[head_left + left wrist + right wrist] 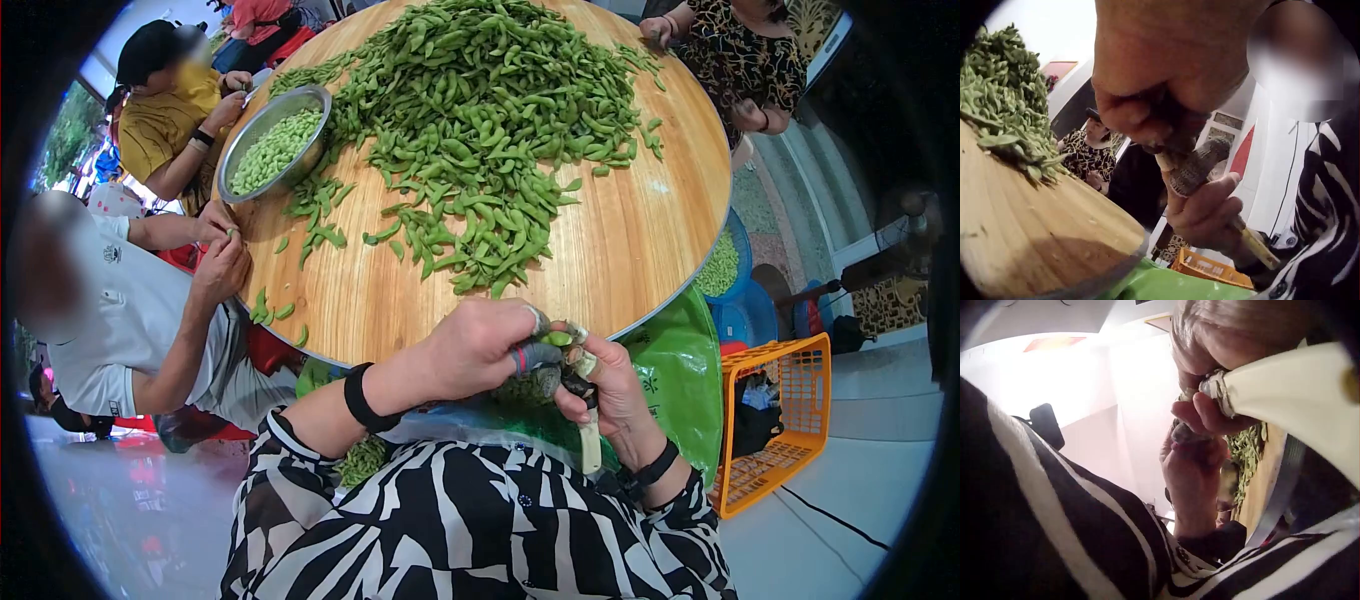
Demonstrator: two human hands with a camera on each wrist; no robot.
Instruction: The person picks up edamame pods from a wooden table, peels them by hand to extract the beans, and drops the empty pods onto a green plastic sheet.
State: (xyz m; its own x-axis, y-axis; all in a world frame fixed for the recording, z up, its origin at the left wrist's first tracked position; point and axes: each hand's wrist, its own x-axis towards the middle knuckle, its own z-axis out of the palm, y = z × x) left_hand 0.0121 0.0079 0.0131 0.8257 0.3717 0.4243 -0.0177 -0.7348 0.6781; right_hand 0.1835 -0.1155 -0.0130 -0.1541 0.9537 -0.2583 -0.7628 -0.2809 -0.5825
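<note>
In the head view my left hand (470, 345), its fingertips wrapped in grey coverings, pinches a green soybean pod (560, 339) just past the table's near edge. My right hand (618, 392) meets it there, its thumb wrapped in pale tape. It grips a tool with a cream handle (591, 445) that points down toward the striped shirt. The right wrist view has this handle (1291, 387) up close, bound near the fingers; the tool's working end is hidden. Both hands nearly touch. A large heap of soybean pods (500, 90) covers the far part of the round wooden table (640, 240).
A metal bowl (308, 110) of shelled beans stands at the table's left edge. People sit at the left and far right. Green plastic sheeting (680, 370) hangs by my right side, near an orange basket (775, 480) and a blue tub (738, 255) of beans.
</note>
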